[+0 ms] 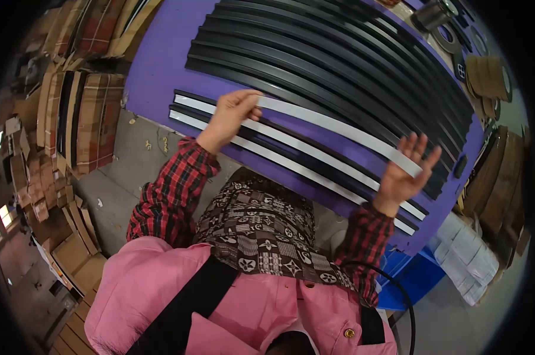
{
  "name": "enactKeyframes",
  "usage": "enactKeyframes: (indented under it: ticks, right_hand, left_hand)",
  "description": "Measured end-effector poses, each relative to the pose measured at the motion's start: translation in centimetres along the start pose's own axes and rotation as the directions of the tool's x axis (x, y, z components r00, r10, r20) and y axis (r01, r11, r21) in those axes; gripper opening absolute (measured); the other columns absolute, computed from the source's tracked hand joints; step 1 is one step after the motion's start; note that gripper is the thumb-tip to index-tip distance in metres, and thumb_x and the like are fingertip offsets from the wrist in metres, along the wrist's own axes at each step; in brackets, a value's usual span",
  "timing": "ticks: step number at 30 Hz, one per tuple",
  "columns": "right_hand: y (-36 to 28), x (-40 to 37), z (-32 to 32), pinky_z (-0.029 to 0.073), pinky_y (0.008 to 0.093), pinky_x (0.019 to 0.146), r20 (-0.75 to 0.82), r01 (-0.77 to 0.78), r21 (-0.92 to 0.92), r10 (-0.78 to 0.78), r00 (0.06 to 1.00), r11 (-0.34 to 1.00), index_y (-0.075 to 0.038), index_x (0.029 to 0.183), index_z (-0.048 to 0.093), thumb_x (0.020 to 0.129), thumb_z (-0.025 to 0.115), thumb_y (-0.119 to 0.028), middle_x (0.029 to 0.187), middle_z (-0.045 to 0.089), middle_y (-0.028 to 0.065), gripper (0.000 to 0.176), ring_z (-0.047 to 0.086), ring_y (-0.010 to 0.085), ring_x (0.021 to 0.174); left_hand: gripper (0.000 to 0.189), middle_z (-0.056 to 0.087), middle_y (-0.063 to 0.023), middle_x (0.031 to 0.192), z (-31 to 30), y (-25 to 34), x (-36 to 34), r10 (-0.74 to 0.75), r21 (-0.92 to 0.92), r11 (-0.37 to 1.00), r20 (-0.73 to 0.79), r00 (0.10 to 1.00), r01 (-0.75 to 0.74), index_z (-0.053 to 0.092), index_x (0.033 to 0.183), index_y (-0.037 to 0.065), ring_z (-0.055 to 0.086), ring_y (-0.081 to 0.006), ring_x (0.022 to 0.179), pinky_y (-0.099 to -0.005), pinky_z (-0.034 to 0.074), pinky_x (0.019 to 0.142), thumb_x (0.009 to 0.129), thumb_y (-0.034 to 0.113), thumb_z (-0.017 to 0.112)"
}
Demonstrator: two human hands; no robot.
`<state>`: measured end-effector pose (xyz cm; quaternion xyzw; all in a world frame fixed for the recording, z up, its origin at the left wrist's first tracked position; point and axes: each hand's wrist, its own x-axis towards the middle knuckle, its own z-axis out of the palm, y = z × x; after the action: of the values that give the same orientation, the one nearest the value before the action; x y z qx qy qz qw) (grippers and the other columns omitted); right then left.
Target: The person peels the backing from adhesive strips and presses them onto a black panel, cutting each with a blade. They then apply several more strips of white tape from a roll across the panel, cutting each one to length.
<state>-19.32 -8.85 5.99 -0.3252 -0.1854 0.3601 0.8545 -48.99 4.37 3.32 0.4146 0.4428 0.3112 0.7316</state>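
Note:
A long white strip (332, 125) is stretched between my two hands above the purple table (155, 65). My left hand (235, 115) pinches its left end between thumb and fingers. The strip's other end lies across the palm of my right hand (404, 171), whose fingers are spread. Below the strip, two black profiles with white faces (303, 146) lie side by side along the table's near edge. Many ribbed black profiles (314, 65) lie in a row beyond them.
Tape rolls (486, 77) and a metal can (436, 15) stand at the far right. Stacked cardboard boxes (99, 118) are on the left. A blue bin (415, 278) and wrapped white packs (465, 257) sit below the table's right end. A black cable (406, 296) hangs near my right sleeve.

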Motion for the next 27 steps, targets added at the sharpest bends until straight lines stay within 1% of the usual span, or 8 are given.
enactKeyframes:
  ticks: [4,8,9,14,16,22,26,27]
  right_hand:
    - [-1.8,-0.8,-4.5,0.031,0.0373,0.094,-0.167,0.012,-0.417,-0.089,0.982,0.909,-0.013,0.128,0.024,0.082,0.049,-0.021,0.116,0.044,0.0156,0.052,0.045,0.0265,0.105]
    - [0.1,-0.3,-8.9,0.041,0.0251,0.073,0.02,-0.017,-0.966,0.14,0.99,0.259,-0.002,0.107,0.048,0.075,0.06,-0.012,0.091,0.056,0.0093,0.036,0.053,0.0152,0.083]
    - [0.6,0.1,-8.9,0.042,0.0246,0.068,0.069,0.053,-0.995,0.215,0.974,0.079,-0.001,0.098,0.054,0.073,0.063,-0.014,0.088,0.056,0.0083,0.029,0.053,0.0145,0.077]
    - [1.5,0.6,-9.1,0.042,0.0227,0.061,-0.039,-0.045,-0.998,0.132,0.991,0.046,0.001,0.083,0.054,0.07,0.068,-0.018,0.076,0.052,0.0053,0.026,0.051,0.0124,0.067]
    - [2.0,0.3,-8.3,0.042,0.0245,0.061,-0.123,-0.142,-0.961,0.093,0.988,0.239,0.0,0.081,0.054,0.069,0.069,-0.019,0.076,0.052,0.0057,0.027,0.051,0.0138,0.067]
    - [2.5,0.8,-8.6,0.039,0.0363,0.067,0.166,0.165,-0.951,0.017,0.986,-0.261,-0.006,0.07,0.054,0.062,0.067,-0.031,0.072,0.053,0.0101,0.029,0.05,0.0275,0.072]
    - [3.1,0.3,-7.7,0.039,0.0358,0.066,0.136,0.13,-0.921,0.01,0.991,-0.368,-0.007,0.073,0.052,0.064,0.066,-0.031,0.076,0.05,0.008,0.03,0.047,0.0256,0.076]
    - [3.2,0.2,-7.8,0.039,0.0358,0.066,0.138,0.132,-0.921,0.012,0.99,-0.367,-0.007,0.074,0.051,0.064,0.066,-0.031,0.077,0.05,0.0076,0.03,0.047,0.0253,0.076]
  left_hand:
    - [0.02,0.053,-0.0029,0.07,-12.6,3.2,2.9,0.028,0.298,0.953,-0.28,0.96,0.059,0.053,0.097,-0.001,0.053,-0.0091,0.062,-0.0207,0.046,0.056,0.083,0.012,0.05]
    - [0.011,0.052,0.0001,0.07,-16.2,4.4,6.2,-0.055,0.425,0.881,-0.346,0.936,0.209,0.054,0.086,0.001,0.051,-0.0083,0.062,-0.0192,0.042,0.054,0.081,0.01,0.052]
    - [0.011,0.052,0.0001,0.07,-16.7,4.2,6.8,-0.06,0.429,0.878,-0.345,0.937,0.214,0.054,0.086,0.001,0.051,-0.0083,0.062,-0.0192,0.042,0.054,0.081,0.01,0.052]
    - [0.009,0.055,0.0016,0.071,-17.0,3.4,8.1,0.11,0.563,0.819,-0.344,0.932,0.111,0.06,0.08,0.002,0.046,-0.0057,0.061,-0.0194,0.037,0.055,0.077,0.01,0.057]
    - [0.011,0.055,0.0013,0.071,-16.8,3.7,7.9,0.107,0.556,0.82,-0.385,0.917,0.138,0.061,0.081,0.002,0.046,-0.0057,0.06,-0.0193,0.036,0.054,0.076,0.011,0.058]
    - [0.025,0.059,-0.0001,0.073,-20.9,1.3,9.5,0.225,0.656,0.754,-0.321,0.92,0.044,0.063,0.088,0.001,0.049,-0.0061,0.064,-0.0193,0.04,0.059,0.073,0.021,0.063]
    - [0.036,0.06,-0.0053,0.077,-19.7,2.6,8.9,0.291,0.8,0.594,-0.312,0.904,0.085,0.06,0.09,-0.001,0.054,-0.0119,0.068,-0.0236,0.042,0.063,0.071,0.03,0.065]
    - [0.038,0.06,-0.0084,0.078,-19.0,3.0,8.4,0.405,0.918,0.354,-0.323,0.855,0.179,0.06,0.091,-0.001,0.056,-0.0166,0.07,-0.027,0.043,0.065,0.072,0.031,0.063]
